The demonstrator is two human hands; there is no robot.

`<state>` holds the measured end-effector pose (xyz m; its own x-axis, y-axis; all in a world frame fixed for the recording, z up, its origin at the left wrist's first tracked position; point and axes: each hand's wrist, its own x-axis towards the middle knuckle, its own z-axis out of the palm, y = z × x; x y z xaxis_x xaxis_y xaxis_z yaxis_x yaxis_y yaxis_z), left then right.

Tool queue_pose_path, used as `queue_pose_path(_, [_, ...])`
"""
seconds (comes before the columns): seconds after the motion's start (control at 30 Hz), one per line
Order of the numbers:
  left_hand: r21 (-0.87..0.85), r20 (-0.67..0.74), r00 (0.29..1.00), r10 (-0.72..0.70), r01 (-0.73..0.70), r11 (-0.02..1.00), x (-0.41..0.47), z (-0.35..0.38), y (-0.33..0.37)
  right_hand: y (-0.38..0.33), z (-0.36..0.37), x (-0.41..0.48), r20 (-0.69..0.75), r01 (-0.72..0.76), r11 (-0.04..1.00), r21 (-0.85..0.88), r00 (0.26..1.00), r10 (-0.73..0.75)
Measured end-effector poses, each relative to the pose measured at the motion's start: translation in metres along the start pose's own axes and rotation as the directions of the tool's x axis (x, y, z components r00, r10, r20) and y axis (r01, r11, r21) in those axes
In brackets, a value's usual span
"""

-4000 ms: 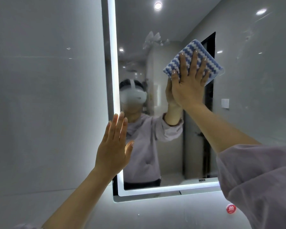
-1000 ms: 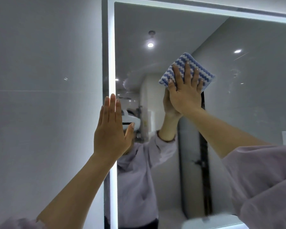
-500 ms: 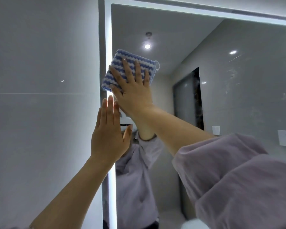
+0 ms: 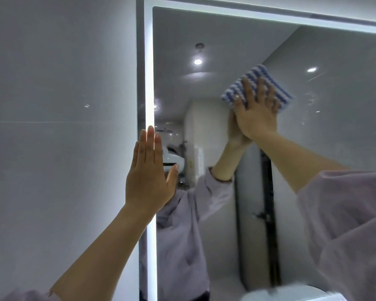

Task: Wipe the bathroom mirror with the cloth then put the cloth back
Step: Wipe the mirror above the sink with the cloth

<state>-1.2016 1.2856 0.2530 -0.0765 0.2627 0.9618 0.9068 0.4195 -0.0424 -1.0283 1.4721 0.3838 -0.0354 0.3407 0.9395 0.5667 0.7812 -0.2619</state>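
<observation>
— Cloth (image 4: 259,71) first: where is it?
— Pinned flat to the mirror (image 4: 226,35) under the right hand (image 4: 256,116). Blue and white stripes show above the fingers and to either side. The part beneath the palm is hidden.
— Does that hand grip it?
— No. The fingers lie straight and spread, pressing on it.
— And the left hand (image 4: 149,181)?
— Lower, and well apart from the right, held up flat with fingers straight and close together, thumb out. It holds nothing. It lies over the lit strip (image 4: 149,72) along the mirror's edge and covers a stretch of it. Only its back shows, so I cannot tell whether the palm touches the glass.
— What lies beyond it?
— Grey wall (image 4: 63,83) on its outer side, with one thin seam about level with the fingertips.
— The reflection?
— Between the hands, a person in a pale long-sleeved top, the head mostly behind the left hand. The mirrored arm meets the real right hand at the cloth. Higher up, a ceiling lamp (image 4: 197,61).
— Anything cut off?
— The right sleeve (image 4: 352,224) runs out of frame below the right hand. A white, blurred rounded thing (image 4: 291,294) sits at the bottom edge, and I cannot make out what it is. The mirror's lower edge is out of view.
</observation>
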Motion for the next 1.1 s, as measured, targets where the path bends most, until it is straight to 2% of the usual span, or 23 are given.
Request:
queue_pose_path(0.17, [-0.010, -0.006, 1.000, 0.001, -0.001, 1.000, 0.000, 0.001, 0.000, -0.009, 0.003, 0.000, 0.026, -0.163, 0.987, 0.002, 0.986, 0.162])
queue_pose_path(0.23, [-0.007, -0.010, 1.000, 0.006, -0.006, 1.000, 0.000, 0.002, 0.000, -0.025, 0.006, -0.003, 0.014, -0.159, 0.987, 0.018, 0.987, 0.159])
queue_pose_path(0.4, [0.016, -0.012, 1.000, 0.029, -0.028, 0.999, 0.000, 0.003, -0.002, -0.075, 0.012, -0.011, 0.041, 0.125, 0.992, -0.010, 0.991, -0.125])
queue_pose_path(0.57, [0.018, -0.030, 0.999, 0.020, -0.020, 1.000, 0.001, 0.002, -0.002, -0.123, 0.023, -0.025, 0.078, 0.449, 0.891, -0.071, 0.893, -0.444])
queue_pose_path(0.77, [0.009, -0.043, 0.999, 0.026, -0.025, 1.000, 0.001, 0.002, -0.002, -0.107, 0.020, -0.016, 0.115, 0.553, 0.826, -0.104, 0.832, -0.543])
queue_pose_path(0.83, [0.007, -0.036, 0.999, 0.027, -0.027, 1.000, 0.000, 0.002, -0.002, -0.095, 0.017, -0.009, 0.106, 0.537, 0.838, -0.094, 0.843, -0.528])
queue_pose_path(0.9, [0.012, -0.031, 0.999, 0.031, -0.030, 0.999, 0.000, 0.002, -0.002, -0.074, 0.013, -0.003, 0.073, 0.462, 0.885, -0.060, 0.886, -0.458])
queue_pose_path(1.1, [0.016, -0.027, 0.999, 0.020, -0.019, 1.000, 0.000, 0.002, -0.001, 0.025, -0.002, -0.002, 0.005, 0.117, 0.993, -0.026, 0.993, -0.117])
